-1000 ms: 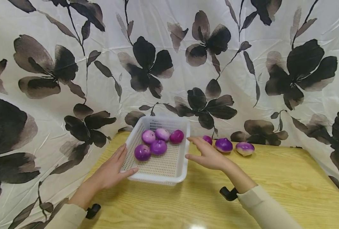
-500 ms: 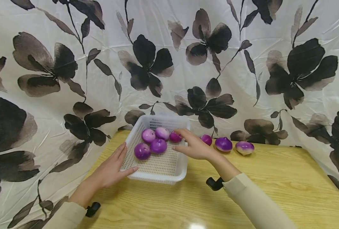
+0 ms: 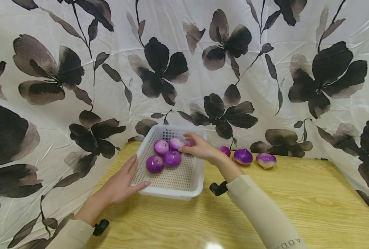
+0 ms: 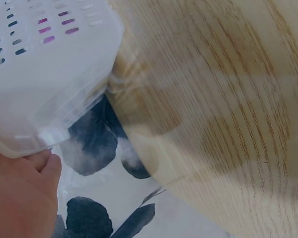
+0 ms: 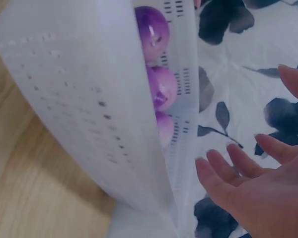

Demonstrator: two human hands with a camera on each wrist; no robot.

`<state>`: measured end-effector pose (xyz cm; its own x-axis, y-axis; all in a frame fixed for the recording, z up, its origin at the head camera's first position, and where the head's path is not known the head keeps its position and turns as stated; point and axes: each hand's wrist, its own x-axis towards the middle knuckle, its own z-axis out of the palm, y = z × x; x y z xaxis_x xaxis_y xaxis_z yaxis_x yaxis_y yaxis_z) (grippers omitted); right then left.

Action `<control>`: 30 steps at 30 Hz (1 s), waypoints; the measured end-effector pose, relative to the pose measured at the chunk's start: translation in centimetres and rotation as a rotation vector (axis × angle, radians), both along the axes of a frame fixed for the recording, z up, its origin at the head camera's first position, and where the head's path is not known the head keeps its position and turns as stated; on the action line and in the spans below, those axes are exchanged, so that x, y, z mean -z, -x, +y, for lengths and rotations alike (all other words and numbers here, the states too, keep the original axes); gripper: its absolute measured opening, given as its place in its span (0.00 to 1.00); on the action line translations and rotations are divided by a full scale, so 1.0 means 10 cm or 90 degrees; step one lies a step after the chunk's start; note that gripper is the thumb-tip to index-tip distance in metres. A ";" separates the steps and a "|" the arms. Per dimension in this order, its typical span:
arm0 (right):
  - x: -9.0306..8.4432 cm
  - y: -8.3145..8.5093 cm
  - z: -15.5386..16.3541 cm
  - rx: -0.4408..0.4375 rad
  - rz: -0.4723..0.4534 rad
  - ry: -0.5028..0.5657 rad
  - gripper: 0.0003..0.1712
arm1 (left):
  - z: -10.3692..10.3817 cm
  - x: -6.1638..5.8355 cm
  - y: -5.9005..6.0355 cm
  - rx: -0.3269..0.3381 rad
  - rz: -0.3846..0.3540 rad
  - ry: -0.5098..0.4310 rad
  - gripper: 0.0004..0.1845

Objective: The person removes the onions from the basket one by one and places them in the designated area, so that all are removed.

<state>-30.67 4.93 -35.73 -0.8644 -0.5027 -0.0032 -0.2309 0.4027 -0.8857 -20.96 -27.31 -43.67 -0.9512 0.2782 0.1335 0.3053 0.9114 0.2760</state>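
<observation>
A white perforated plastic basket (image 3: 200,180) holds several glossy purple onions, including a dark one (image 3: 154,164), one in the middle (image 3: 172,158) and a paler one (image 3: 161,147). My left hand (image 3: 117,186) rests at its near left corner, fingers straight along the outer wall, thumb over the front rim. My right hand (image 3: 201,148) is above the right side, thumb and fingers apart around a magenta onion (image 3: 190,143), partly hidden. The right wrist view shows the right hand (image 5: 263,183) with fingers spread and nothing between them, beyond the basket wall (image 5: 84,99).
On the table (image 3: 280,200), right of the basket, lie three more onions in a row: a magenta one (image 3: 224,150), a dark purple one (image 3: 243,156) and one with a pale underside (image 3: 266,160). A floral cloth (image 3: 178,31) hangs behind the table.
My right hand has moved left from outside the basket's right rim to over the magenta onion inside. The left hand and the basket stay in place.
</observation>
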 end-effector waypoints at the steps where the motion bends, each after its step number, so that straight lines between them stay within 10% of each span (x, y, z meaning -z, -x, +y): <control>1: 0.00 0.02 -0.02 0.005 -0.008 0.001 0.43 | 0.00 0.00 0.00 -0.001 0.000 -0.001 0.60; 19: 0.25 0.30 -0.42 0.124 -0.101 0.063 0.46 | -0.01 -0.01 0.00 -0.002 -0.003 -0.004 0.60; 30: 0.39 0.37 -0.52 0.087 -0.191 -0.004 0.48 | -0.02 0.00 0.00 -0.001 0.001 -0.004 0.61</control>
<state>-34.34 -0.31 -39.62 -0.8843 -0.3807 -0.2703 0.0965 0.4174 -0.9036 -20.94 -27.47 -43.68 -0.9514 0.2757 0.1368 0.3042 0.9103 0.2809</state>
